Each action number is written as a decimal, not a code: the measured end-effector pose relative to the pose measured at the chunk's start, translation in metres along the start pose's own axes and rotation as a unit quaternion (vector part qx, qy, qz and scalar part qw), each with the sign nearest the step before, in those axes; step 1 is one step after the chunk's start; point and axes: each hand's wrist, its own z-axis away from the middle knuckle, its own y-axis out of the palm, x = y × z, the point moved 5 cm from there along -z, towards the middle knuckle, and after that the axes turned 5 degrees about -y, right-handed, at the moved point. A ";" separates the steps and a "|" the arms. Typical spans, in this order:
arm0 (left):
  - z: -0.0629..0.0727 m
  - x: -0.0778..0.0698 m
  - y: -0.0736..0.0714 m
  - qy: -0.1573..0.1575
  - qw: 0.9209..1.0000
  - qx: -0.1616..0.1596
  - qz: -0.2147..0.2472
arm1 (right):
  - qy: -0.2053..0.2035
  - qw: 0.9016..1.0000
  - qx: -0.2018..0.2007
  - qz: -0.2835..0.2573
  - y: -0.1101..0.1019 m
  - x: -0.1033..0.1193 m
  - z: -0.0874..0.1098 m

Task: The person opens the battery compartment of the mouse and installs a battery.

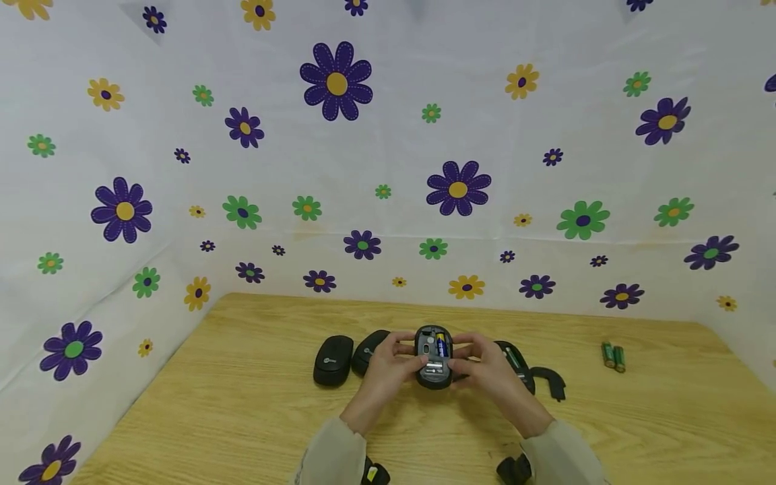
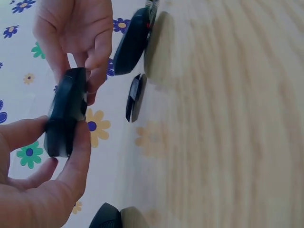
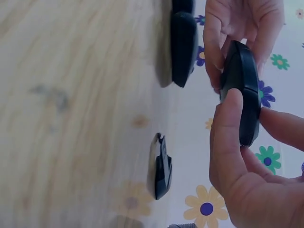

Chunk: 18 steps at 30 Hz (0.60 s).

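My left hand (image 1: 388, 367) and right hand (image 1: 488, 367) hold a black computer mouse (image 1: 434, 377) between them, one at each side, raised over the table. Its underside faces the head camera, with the battery compartment uncovered. A blue and yellow battery (image 1: 441, 345) lies in the compartment's right side. In the left wrist view the same mouse (image 2: 66, 107) appears edge-on, pinched by fingers and thumb of both hands. Behind the right hand, another mouse (image 1: 515, 360) lies underside up with a green battery showing, partly hidden. Beside it is a loose curved black battery cover (image 1: 553, 384).
Two black mice, one at far left (image 1: 333, 362) and one partly behind the left hand (image 1: 367, 351), stand on the wooden table (image 1: 242, 404). Two green batteries (image 1: 613, 357) lie at the right. A flowered cloth (image 1: 388, 148) hangs behind the table and along its sides.
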 end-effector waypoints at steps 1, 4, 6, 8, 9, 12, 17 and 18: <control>-0.001 0.001 0.000 -0.002 1.000 0.001 -0.003 | 0.001 1.000 -0.001 0.004 0.001 -0.001 -0.001; -0.004 0.004 0.001 -0.006 1.000 0.006 -0.009 | 0.011 1.000 -0.009 0.013 0.002 -0.003 -0.004; -0.006 0.006 0.002 -0.009 1.000 0.009 -0.012 | 0.019 1.000 -0.011 0.018 0.002 -0.005 -0.005; -0.008 0.008 0.004 -0.012 1.000 0.008 -0.024 | 0.030 0.999 -0.006 0.025 0.003 -0.006 -0.008; -0.008 0.007 0.004 -0.012 0.999 0.008 -0.033 | 0.034 0.999 0.001 0.028 0.003 -0.007 -0.009; -0.009 0.007 0.007 -0.011 0.997 0.007 -0.071 | 0.045 0.998 0.020 0.040 0.003 -0.009 -0.012; -0.011 0.005 0.010 -0.012 0.993 0.011 -0.114 | 0.064 0.995 0.035 0.067 0.002 -0.011 -0.014; -0.011 0.005 0.011 -0.013 0.993 0.012 -0.118 | 0.066 0.995 0.037 0.072 0.001 -0.011 -0.014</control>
